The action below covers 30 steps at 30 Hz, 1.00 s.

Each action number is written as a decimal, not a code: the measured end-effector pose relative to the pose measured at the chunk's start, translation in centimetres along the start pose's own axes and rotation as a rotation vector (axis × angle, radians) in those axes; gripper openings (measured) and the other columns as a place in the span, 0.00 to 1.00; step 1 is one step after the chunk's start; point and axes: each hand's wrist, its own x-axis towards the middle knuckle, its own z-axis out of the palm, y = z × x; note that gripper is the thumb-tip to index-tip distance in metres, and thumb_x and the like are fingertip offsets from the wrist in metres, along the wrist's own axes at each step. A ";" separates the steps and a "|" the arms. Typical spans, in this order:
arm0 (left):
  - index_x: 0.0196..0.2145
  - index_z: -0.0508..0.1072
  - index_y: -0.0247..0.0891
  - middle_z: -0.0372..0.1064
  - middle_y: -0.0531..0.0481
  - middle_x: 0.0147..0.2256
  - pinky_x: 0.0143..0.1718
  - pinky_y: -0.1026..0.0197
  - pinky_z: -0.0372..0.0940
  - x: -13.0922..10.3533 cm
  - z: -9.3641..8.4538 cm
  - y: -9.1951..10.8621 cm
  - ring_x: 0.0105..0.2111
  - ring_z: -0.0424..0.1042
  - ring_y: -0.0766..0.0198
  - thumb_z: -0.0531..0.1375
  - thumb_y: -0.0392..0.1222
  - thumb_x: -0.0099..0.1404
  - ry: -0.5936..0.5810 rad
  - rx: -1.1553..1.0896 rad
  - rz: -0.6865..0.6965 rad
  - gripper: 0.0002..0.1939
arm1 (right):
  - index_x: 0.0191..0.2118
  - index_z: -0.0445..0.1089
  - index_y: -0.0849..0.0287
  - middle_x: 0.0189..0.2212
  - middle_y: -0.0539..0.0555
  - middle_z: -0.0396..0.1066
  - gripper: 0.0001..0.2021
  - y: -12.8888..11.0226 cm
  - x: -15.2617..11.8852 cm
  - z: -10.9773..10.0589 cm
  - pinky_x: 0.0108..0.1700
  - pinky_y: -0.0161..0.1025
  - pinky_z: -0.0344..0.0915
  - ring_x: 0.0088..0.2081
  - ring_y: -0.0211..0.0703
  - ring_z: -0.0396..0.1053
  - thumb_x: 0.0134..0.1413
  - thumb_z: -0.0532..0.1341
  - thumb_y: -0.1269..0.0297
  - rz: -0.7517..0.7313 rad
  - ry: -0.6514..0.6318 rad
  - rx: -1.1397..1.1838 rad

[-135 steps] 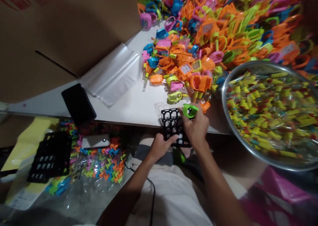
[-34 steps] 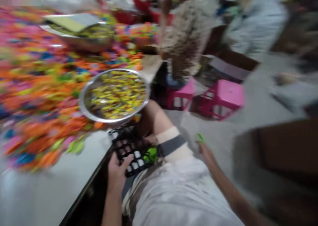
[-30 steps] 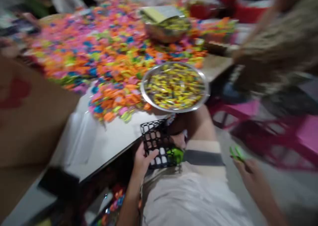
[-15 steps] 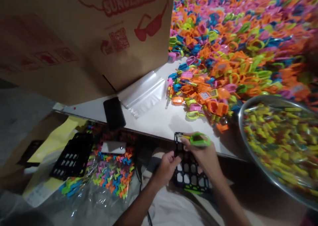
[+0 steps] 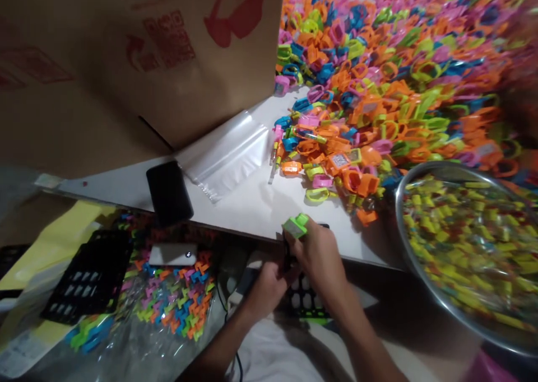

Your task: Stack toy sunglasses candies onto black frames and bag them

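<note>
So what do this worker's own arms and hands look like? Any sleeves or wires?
The left hand and right hand are ungloved, and no sleeve, watch or bracelet shows on the left forearm or right forearm. Pale clothing shows between them. A dark cable passes beneath the left one; where it leads is unclear.

White table with plastic toys, clear bags, black slab

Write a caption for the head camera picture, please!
Right hand holding a green plastic piece, left hand on a black grid, a colorful pile beyond.
</note>
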 end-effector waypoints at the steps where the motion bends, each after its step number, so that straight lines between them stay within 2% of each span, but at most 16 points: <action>1: 0.35 0.81 0.36 0.77 0.48 0.32 0.38 0.60 0.67 -0.1 -0.2 0.2 0.34 0.72 0.58 0.66 0.63 0.65 -0.003 0.041 0.011 0.24 | 0.35 0.68 0.55 0.28 0.55 0.76 0.05 -0.2 0.1 0.1 0.31 0.37 0.55 0.28 0.47 0.72 0.63 0.61 0.63 -0.002 0.000 -0.030; 4: 0.29 0.78 0.37 0.72 0.51 0.24 0.31 0.61 0.65 -0.7 -1.3 1.2 0.26 0.68 0.62 0.64 0.59 0.68 0.049 0.320 0.085 0.22 | 0.37 0.67 0.55 0.29 0.56 0.76 0.02 -0.2 0.1 0.3 0.31 0.37 0.53 0.29 0.47 0.72 0.63 0.60 0.66 -0.018 0.014 -0.061; 6: 0.30 0.78 0.37 0.73 0.51 0.24 0.29 0.62 0.64 -0.8 -2.3 2.4 0.25 0.68 0.63 0.63 0.54 0.69 0.204 0.547 0.214 0.18 | 0.38 0.67 0.55 0.29 0.55 0.76 0.01 0.1 0.0 0.6 0.31 0.36 0.54 0.29 0.46 0.71 0.63 0.59 0.69 -0.042 0.012 -0.040; 8: 0.41 0.80 0.37 0.77 0.48 0.32 0.31 0.63 0.67 -0.2 -3.0 3.9 0.28 0.72 0.63 0.64 0.50 0.70 0.397 0.608 0.388 0.13 | 0.41 0.68 0.56 0.30 0.54 0.77 0.04 0.4 0.1 0.8 0.32 0.36 0.55 0.30 0.46 0.72 0.62 0.59 0.71 -0.071 0.004 -0.002; 9: 0.49 0.79 0.38 0.79 0.46 0.38 0.36 0.63 0.69 0.4 -3.1 4.6 0.33 0.76 0.61 0.64 0.48 0.70 0.441 0.574 0.468 0.15 | 0.43 0.68 0.56 0.32 0.55 0.77 0.05 0.5 0.1 0.9 0.33 0.36 0.57 0.32 0.46 0.73 0.62 0.59 0.72 -0.092 -0.003 0.025; 11: 0.57 0.75 0.39 0.79 0.43 0.48 0.45 0.61 0.72 1.9 -3.1 5.8 0.43 0.79 0.59 0.65 0.46 0.69 0.368 0.488 0.570 0.20 | 0.45 0.68 0.57 0.36 0.55 0.78 0.08 0.8 0.3 0.6 0.37 0.36 0.61 0.36 0.47 0.74 0.61 0.59 0.73 -0.149 -0.023 0.099; 13: 0.53 0.77 0.40 0.79 0.43 0.49 0.49 0.60 0.71 3.7 -2.9 6.7 0.47 0.78 0.57 0.64 0.44 0.70 0.226 0.488 0.591 0.16 | 0.47 0.69 0.57 0.41 0.56 0.78 0.10 1.3 0.6 -0.4 0.42 0.37 0.66 0.40 0.47 0.75 0.62 0.59 0.73 -0.234 -0.065 0.183; 14: 0.50 0.78 0.40 0.79 0.45 0.46 0.48 0.60 0.71 4.6 -2.9 7.0 0.45 0.77 0.58 0.63 0.43 0.70 0.188 0.523 0.586 0.12 | 0.48 0.70 0.56 0.42 0.56 0.78 0.10 1.8 0.8 -1.1 0.44 0.38 0.68 0.41 0.47 0.75 0.63 0.58 0.72 -0.265 -0.061 0.212; 16: 0.41 0.79 0.39 0.78 0.48 0.38 0.44 0.61 0.69 5.9 -3.1 7.4 0.39 0.75 0.59 0.63 0.45 0.71 0.188 0.613 0.585 0.08 | 0.49 0.72 0.56 0.43 0.57 0.78 0.10 3.0 1.4 -2.7 0.46 0.40 0.69 0.42 0.47 0.75 0.66 0.58 0.69 -0.266 0.031 0.188; 19: 0.34 0.77 0.38 0.75 0.50 0.33 0.41 0.61 0.67 7.0 -4.0 7.6 0.36 0.73 0.60 0.63 0.48 0.71 0.191 0.694 0.594 0.12 | 0.52 0.74 0.58 0.43 0.60 0.79 0.12 5.2 2.9 -4.5 0.45 0.41 0.68 0.42 0.50 0.76 0.70 0.56 0.67 -0.140 0.199 -0.074; 23: 0.36 0.78 0.38 0.75 0.50 0.34 0.42 0.60 0.67 7.4 -4.7 7.7 0.35 0.74 0.60 0.64 0.49 0.70 0.186 0.674 0.588 0.11 | 0.63 0.69 0.59 0.48 0.62 0.79 0.19 6.9 4.7 -4.5 0.40 0.39 0.65 0.41 0.50 0.78 0.72 0.54 0.70 -0.027 0.147 -0.344; 26: 0.39 0.80 0.38 0.78 0.49 0.36 0.43 0.60 0.68 7.4 -4.7 7.7 0.36 0.75 0.60 0.65 0.47 0.69 0.176 0.641 0.580 0.10 | 0.60 0.71 0.58 0.51 0.63 0.77 0.17 7.3 4.9 -4.0 0.36 0.39 0.64 0.37 0.48 0.78 0.73 0.53 0.70 -0.005 0.134 -0.347; 28: 0.37 0.81 0.38 0.78 0.48 0.35 0.44 0.60 0.69 7.4 -4.6 7.7 0.37 0.76 0.59 0.66 0.47 0.68 0.170 0.616 0.566 0.10 | 0.55 0.73 0.56 0.53 0.63 0.75 0.14 7.5 4.2 -3.8 0.37 0.40 0.64 0.38 0.49 0.77 0.73 0.53 0.66 -0.056 0.170 -0.269; 30: 0.36 0.81 0.37 0.78 0.48 0.35 0.44 0.60 0.69 7.6 -4.6 7.6 0.37 0.76 0.58 0.66 0.46 0.67 0.170 0.605 0.548 0.09 | 0.50 0.73 0.56 0.47 0.60 0.76 0.11 7.5 3.2 -3.8 0.38 0.40 0.65 0.38 0.50 0.76 0.72 0.55 0.62 -0.107 0.231 -0.108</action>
